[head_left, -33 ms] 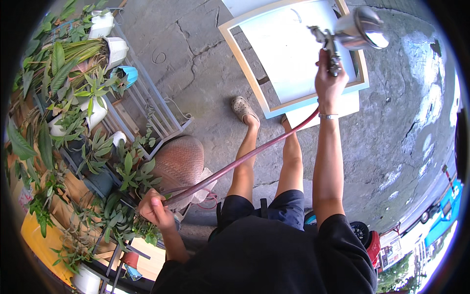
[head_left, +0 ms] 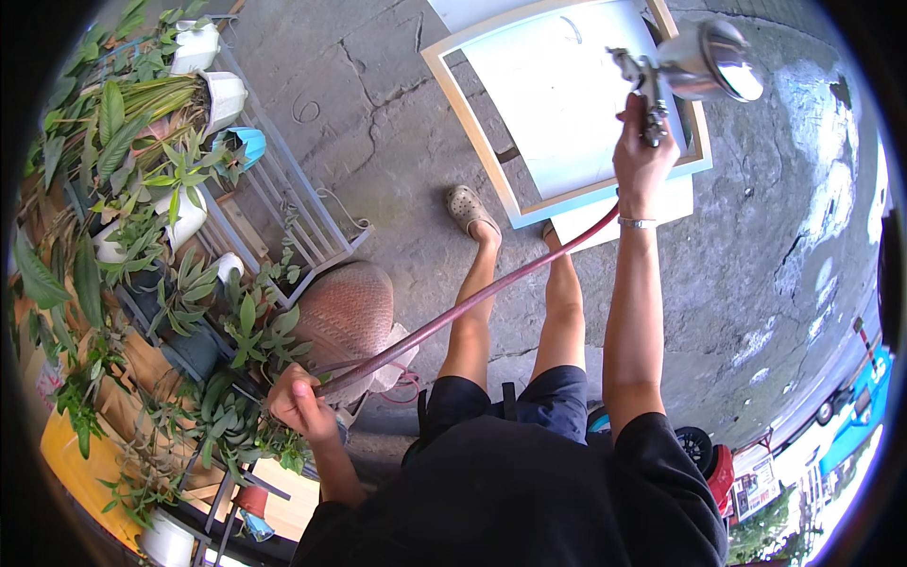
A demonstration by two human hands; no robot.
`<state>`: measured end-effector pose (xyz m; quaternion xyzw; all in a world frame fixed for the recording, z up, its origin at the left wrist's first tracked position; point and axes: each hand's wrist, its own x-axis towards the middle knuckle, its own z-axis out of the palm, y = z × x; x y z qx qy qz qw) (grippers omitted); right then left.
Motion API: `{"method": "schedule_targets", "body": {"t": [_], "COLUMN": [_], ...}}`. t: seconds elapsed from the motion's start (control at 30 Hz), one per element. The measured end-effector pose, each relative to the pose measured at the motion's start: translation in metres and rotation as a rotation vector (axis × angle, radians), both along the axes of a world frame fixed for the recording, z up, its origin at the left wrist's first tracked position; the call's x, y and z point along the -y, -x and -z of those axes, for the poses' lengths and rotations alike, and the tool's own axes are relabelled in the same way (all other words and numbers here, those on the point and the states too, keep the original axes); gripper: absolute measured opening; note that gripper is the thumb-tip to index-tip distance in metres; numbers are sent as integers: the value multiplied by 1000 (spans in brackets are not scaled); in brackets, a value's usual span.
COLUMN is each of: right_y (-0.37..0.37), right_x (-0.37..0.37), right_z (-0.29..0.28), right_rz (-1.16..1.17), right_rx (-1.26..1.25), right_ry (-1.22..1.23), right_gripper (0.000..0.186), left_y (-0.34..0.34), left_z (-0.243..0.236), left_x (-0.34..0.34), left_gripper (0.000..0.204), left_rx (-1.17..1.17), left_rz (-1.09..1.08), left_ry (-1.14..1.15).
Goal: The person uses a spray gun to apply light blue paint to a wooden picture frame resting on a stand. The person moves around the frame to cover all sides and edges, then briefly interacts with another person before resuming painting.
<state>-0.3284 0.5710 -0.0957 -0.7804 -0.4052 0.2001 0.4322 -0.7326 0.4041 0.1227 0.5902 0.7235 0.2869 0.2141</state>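
Note:
My right hand (head_left: 645, 161) is closed round the handle of a metal spray gun (head_left: 651, 94), whose shiny silver cup (head_left: 704, 61) sticks out to the right. The gun is held over a pale wooden frame (head_left: 491, 175) with a white sheet (head_left: 557, 104) inside it. From below my right hand a dark red hose (head_left: 482, 298) runs down to the lower left. My left hand (head_left: 300, 404) grips that hose beside the potted plants. A white board (head_left: 642, 203) shows under the frame's near edge.
Potted plants (head_left: 113, 142) crowd a metal rack (head_left: 283, 189) on the left. A rounded reddish-brown object (head_left: 345, 307) stands near my left hand. Cracked concrete floor (head_left: 378, 85) surrounds my feet. At the lower right are a black wheel (head_left: 694, 444) and a blue vehicle (head_left: 860, 406).
The spray gun and my right hand have shifted slightly to the right above the frame. My left hand stays in place on the hose.

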Motion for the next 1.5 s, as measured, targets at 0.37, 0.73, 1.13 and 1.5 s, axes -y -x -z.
{"method": "schedule_targets", "body": {"t": [0.37, 0.73, 1.13, 1.5], "right_y": [42, 71, -51, -112], "right_x": [27, 38, -33, -53], "right_z": [18, 7, 33, 31], "right_rz": [-209, -414, -106, 107], "right_rx": [-96, -308, -68, 61], "right_ry": [146, 74, 32, 6], "right_gripper": [31, 22, 34, 33], "left_y": [27, 17, -59, -82], "left_z": [8, 7, 16, 22], "left_x": [-3, -9, -24, -28], "left_gripper": [46, 47, 50, 49], "left_rx": [90, 111, 71, 196], "left_rz": [-114, -166, -45, 24], "left_ry": [-34, -79, 28, 88]}}
